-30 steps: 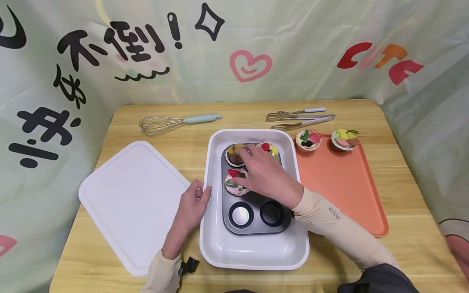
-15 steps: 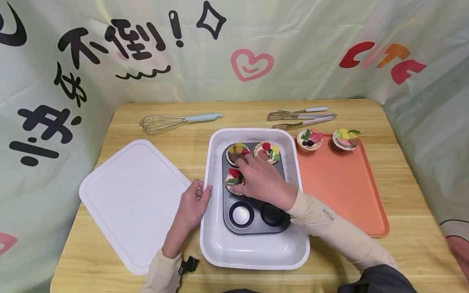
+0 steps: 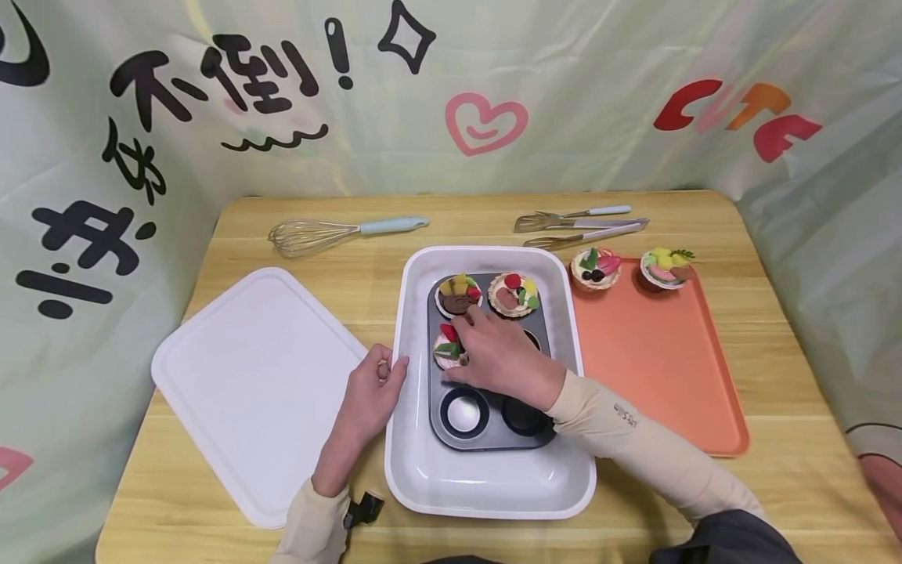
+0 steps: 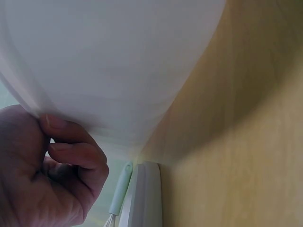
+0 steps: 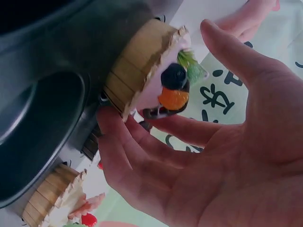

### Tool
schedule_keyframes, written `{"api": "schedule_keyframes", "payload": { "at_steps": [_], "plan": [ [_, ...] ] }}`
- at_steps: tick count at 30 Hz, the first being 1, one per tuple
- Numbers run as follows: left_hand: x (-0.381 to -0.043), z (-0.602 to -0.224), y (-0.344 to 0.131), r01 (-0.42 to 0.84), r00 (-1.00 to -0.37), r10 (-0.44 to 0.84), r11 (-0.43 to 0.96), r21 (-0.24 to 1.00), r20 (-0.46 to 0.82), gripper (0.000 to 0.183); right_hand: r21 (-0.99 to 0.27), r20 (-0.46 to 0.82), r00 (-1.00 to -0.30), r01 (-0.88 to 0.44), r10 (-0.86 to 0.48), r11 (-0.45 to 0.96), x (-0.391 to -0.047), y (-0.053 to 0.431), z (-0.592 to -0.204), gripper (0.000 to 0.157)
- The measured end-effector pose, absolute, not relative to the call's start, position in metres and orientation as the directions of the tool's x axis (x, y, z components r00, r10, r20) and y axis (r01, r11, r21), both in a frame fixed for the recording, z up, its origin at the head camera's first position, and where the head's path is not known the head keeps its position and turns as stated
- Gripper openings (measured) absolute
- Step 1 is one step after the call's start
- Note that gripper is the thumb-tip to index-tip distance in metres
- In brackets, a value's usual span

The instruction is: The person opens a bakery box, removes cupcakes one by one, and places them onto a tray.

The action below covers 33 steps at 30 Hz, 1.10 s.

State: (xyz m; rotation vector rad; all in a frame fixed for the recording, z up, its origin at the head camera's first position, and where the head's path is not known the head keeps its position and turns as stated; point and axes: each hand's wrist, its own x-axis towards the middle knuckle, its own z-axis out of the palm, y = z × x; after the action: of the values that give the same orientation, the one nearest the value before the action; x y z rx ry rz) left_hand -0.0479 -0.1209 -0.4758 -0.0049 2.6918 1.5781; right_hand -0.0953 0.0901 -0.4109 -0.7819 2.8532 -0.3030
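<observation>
My right hand (image 3: 503,352) is over the muffin tin (image 3: 495,439), its thumb and fingers spread around a strawberry-topped cupcake (image 3: 445,348) in the left middle cup. In the right wrist view, fingertips lie right at the paper side of that cupcake (image 5: 142,71), while the thumb stands off from it. Two more decorated cupcakes fill the far cups: a chocolate one (image 3: 458,298) and a fruit one (image 3: 513,296). The tin rests in a deep white basin (image 3: 493,493). My left hand (image 3: 369,395) pinches the basin's left rim with curled fingers, also seen in the left wrist view.
An orange tray (image 3: 676,384) on the right bears two cupcakes, one berry-topped (image 3: 595,269) and one yellow-topped (image 3: 661,274). A white board (image 3: 261,399) lies left. A whisk (image 3: 391,226) and several serving utensils (image 3: 599,235) lie along the back edge.
My right hand has drawn back slightly toward me, from over the far cupcakes to the left middle cupcake, uncovering the far two. The left hand stays on the rim.
</observation>
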Motion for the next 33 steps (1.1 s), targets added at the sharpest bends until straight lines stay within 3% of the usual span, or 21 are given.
{"api": "schedule_keyframes", "payload": {
  "at_steps": [9, 33],
  "plan": [
    [-0.0473, -0.4741, -0.1205, -0.013, -1.0, 0.011, 0.484, 0.875, -0.021, 0.019, -0.236, -0.121, -0.844, -0.487, -0.523, 0.841, -0.0965, 0.0896, -0.4152, 0.077],
    [-0.0476, -0.4768, -0.1208, -0.019, -1.0, 0.012, 0.484, 0.875, -0.029, 0.019, -0.276, -0.17, -0.845, -0.454, -0.508, 0.847, -0.1026, 0.0861, -0.4181, 0.063]
  ]
}}
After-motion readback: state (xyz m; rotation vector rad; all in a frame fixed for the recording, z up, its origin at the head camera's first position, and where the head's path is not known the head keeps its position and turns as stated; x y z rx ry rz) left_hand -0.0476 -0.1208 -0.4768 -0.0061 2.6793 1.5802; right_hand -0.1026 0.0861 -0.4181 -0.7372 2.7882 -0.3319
